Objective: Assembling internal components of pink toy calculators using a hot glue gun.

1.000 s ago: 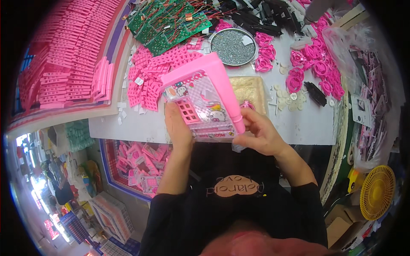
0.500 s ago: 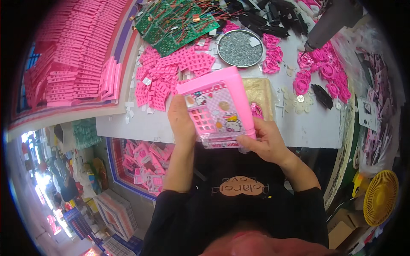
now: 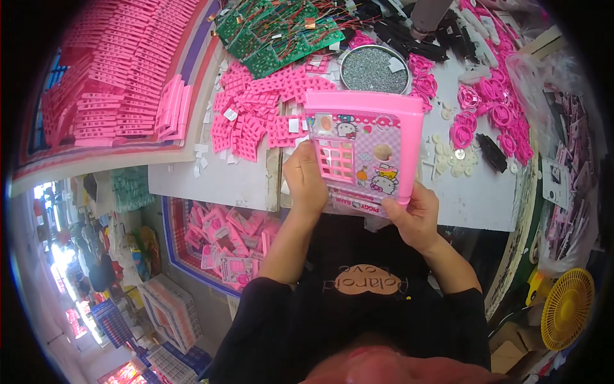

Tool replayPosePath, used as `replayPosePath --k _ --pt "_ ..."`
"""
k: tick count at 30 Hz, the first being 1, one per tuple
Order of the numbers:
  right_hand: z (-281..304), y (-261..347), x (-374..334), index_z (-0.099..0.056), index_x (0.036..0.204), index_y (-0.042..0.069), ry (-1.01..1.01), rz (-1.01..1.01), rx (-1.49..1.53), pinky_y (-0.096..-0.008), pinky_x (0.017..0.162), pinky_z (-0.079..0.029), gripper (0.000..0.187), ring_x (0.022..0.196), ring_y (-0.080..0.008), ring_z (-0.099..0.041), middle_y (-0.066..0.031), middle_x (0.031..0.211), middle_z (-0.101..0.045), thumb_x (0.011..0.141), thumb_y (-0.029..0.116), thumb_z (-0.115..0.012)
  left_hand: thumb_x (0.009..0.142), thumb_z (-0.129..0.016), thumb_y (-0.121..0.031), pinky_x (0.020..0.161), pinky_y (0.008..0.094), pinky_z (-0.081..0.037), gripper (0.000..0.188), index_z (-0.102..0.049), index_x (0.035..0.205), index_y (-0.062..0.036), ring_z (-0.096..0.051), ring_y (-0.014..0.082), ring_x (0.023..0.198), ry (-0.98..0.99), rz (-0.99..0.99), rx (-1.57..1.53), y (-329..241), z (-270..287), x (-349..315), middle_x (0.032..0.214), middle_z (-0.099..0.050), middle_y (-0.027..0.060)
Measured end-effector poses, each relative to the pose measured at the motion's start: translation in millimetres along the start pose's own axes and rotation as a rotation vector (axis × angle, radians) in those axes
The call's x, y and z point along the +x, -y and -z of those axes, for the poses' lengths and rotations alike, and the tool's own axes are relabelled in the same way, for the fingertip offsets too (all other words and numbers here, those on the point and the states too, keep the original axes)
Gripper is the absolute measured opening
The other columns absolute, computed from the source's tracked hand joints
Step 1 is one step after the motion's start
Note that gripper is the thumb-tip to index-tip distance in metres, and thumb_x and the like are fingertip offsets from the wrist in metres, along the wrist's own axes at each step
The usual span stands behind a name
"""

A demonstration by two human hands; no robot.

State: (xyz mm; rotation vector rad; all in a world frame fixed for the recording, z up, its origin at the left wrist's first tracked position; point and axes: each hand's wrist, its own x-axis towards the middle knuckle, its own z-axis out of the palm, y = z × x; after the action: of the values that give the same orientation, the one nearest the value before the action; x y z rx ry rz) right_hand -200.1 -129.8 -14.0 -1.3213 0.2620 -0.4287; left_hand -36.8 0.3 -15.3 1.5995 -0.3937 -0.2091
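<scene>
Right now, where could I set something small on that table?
Two bare patches: front left, between pink grid pieces and table edge; front right, between white discs and that edge. Green circuit boards and black parts crowd the back.

The pink case (image 3: 366, 151) looks glossy, smooth plastic (the black shirt (image 3: 377, 315), by contrast, matt cloth).

From the left of two fisheye cameras worn on the head, the view looks steeply down at close range over the counter (image 3: 211, 182) and the wearer's black shirt (image 3: 313, 313); straight edges bow toward the dark rim.
</scene>
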Motion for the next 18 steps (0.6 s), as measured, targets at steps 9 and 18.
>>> replayPosePath --k 9,18 --pt "23.0 6.1 3.8 -0.065 0.122 -0.006 -0.001 -0.142 0.092 -0.0309 0.082 -0.055 0.033 0.089 -0.0135 -0.066 -0.0089 0.105 -0.073 0.094 0.01 -0.07 0.108 -0.049 -0.029 0.065 0.0244 -0.044 0.036 -0.068 0.104 0.0014 -0.055 0.0054 0.074 0.235 0.187 -0.264 -9.9 8.4 37.7 0.082 -0.063 -0.0031" --pt "99.6 16.8 89.1 -0.07 0.114 0.004 0.123 0.379 -0.773 -0.0373 0.088 -0.054 0.035 0.098 -0.0234 -0.07 -0.0119 0.112 -0.074 0.079 0.005 -0.069 0.092 -0.068 -0.01 0.092 0.0374 -0.051 0.023 -0.07 0.114 -0.0041 -0.068 0.0263 0.103 0.707 -0.624 0.161 -27.9 24.6 79.9 0.108 -0.073 0.0095"
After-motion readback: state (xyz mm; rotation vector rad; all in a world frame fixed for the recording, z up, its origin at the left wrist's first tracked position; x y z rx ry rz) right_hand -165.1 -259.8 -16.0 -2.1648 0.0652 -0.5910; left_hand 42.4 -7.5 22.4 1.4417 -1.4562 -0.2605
